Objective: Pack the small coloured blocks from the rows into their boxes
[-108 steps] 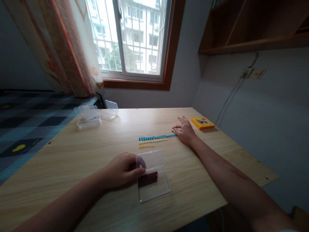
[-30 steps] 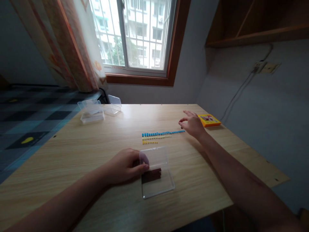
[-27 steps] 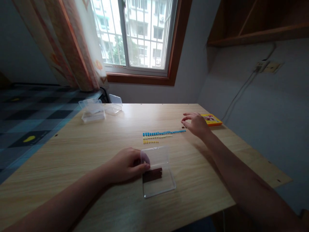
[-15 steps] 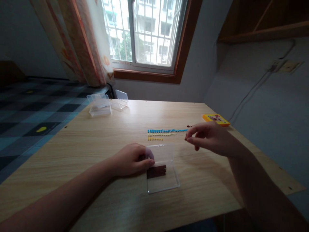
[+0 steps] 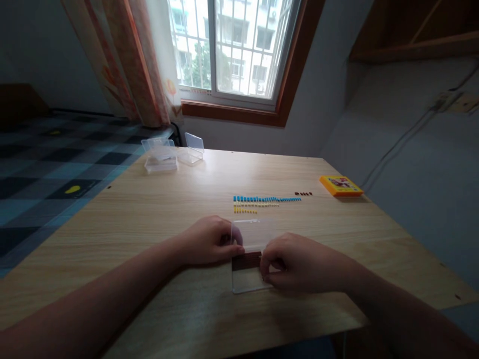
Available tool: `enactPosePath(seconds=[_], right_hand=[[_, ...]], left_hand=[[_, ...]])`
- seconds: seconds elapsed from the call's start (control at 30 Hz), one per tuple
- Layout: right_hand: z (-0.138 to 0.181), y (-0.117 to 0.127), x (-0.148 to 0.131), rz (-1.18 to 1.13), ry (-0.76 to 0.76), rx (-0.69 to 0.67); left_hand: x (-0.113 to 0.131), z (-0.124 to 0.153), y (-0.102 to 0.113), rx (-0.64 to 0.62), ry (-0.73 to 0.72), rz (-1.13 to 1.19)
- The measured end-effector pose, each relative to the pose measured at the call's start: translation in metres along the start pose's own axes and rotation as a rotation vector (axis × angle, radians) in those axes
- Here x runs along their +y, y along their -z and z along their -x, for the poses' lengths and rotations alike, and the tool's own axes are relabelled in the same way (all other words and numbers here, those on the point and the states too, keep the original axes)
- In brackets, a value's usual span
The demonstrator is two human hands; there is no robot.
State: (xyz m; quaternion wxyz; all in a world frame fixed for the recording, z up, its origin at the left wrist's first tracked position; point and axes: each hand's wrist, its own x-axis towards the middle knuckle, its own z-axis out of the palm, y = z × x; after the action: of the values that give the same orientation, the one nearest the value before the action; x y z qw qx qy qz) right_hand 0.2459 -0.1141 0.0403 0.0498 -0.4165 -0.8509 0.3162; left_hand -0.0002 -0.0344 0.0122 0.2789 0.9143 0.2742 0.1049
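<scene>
A clear plastic box (image 5: 245, 289) stands on the table with its lid raised, dark brown strips (image 5: 246, 261) lying side by side at its left. My left hand (image 5: 211, 242) grips the box's left side near the lid, thumb across the edge and other fingers behind. Over the right part of the box is my right hand (image 5: 295, 262), its fingers pinched together beside the ends of the brown strips. What sits between those fingertips is hidden. Beyond the lid lie rows of small blue pieces (image 5: 249, 199), pale pieces (image 5: 254, 204) and yellow pieces (image 5: 245, 211).
Several small brown pieces (image 5: 303, 193) lie at the right end of the rows. Farther right is an orange-yellow box (image 5: 341, 186). Two open clear boxes, one at the left (image 5: 160, 163) and one beside it (image 5: 192, 157), stand at the wooden table's (image 5: 149, 209) far left corner.
My right hand has come down and left, from beside the coloured rows into the clear box. It held a tiny dark piece before. My left hand keeps its grip; the view has shifted slightly.
</scene>
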Motion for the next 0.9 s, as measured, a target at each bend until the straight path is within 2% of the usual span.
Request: enactPosePath(seconds=[0.33,0.6,0.9], right_hand=[[0.000,0.002,-0.008,0.093,-0.089,-0.056],[-0.002,0.000,-0.009,0.167,-0.125,-0.012],[0.009,0.009,-0.007,0.216,-0.102,0.107]], left_hand=[[0.002,0.000,-0.001,0.003,0.018,-0.023],[0.000,-0.001,-0.002,0.014,-0.003,-0.029],[0.001,-0.001,0.000,-0.011,0.016,-0.049]])
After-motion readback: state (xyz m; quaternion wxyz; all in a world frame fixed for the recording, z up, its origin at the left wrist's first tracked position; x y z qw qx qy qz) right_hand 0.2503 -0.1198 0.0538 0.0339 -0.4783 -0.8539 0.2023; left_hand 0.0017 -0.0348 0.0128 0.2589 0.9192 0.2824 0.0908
